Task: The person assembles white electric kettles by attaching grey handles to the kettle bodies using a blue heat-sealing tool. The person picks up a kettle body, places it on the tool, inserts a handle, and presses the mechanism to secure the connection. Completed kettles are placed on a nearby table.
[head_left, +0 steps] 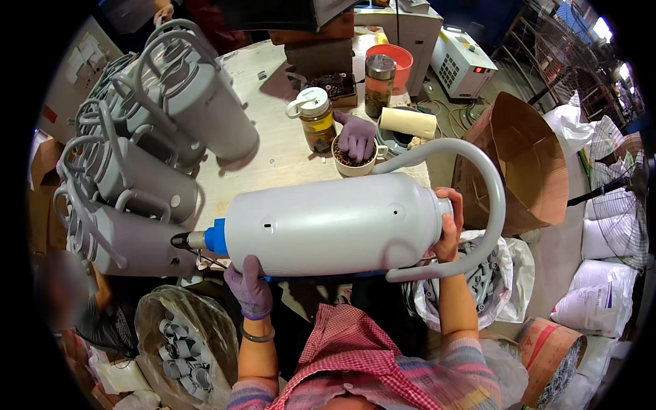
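Nearest, a large grey plastic canister [328, 222] is held lying on its side across the middle of the view, above the near edge of the surface [280, 147]. The left hand [249, 287], in a purple glove, is pressed up against the underside of the canister near its left end, the fingers curled on the body; how tight that grip is cannot be told. The right hand [449, 229], bare, is closed around the neck at the right end, where a curved grey handle [488, 205] loops out and back to the body. At the left end a blue tool tip [205, 239] with a dark nose is set against the canister's base. Below, on the near left, a clear bag of small grey parts [181, 345] is seen, and on the near right a second bag [488, 283] holding similar grey pieces.

Farther left, finished grey canisters [157, 130] with handles are stacked on their sides on the surface. Beyond the held canister, another person's purple-gloved hand [357, 135] is rested on a small cup [355, 160] of dark pieces, just beside a lidded jar [316, 119]. Far right, an open brown cardboard box [523, 160] is stood on the floor.
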A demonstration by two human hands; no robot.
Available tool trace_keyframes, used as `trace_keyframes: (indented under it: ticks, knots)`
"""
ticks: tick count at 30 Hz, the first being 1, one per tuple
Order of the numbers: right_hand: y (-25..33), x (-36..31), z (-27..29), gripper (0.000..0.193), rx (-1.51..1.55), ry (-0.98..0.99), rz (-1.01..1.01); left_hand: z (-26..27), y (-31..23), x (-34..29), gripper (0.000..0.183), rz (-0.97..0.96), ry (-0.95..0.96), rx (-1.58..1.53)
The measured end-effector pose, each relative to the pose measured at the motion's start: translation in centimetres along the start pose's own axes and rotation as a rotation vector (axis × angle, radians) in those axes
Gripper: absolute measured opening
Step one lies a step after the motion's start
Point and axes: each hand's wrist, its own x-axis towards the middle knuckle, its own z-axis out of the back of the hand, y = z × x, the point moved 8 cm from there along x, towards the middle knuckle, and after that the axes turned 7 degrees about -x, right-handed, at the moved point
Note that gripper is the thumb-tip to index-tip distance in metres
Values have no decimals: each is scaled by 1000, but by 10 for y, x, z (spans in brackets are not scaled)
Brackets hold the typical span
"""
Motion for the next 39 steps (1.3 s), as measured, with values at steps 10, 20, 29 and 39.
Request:
trace_keyframes:
  ticks: [10,20,29,39]
  knots:
    - [-23,-10,0,53,120,16,2,10,19,0,43,1,93,91]
    - [-222,-193,260,32,-462,73,-1193,14,18,-4,49,5,94,-11]
    - [-304,-314,167,63,-987,872,-1126,14,16,2,54,-76,121,130]
    - [-39,-238,190,38,-577,90,-367,23,24,7,56,-45,84,125]
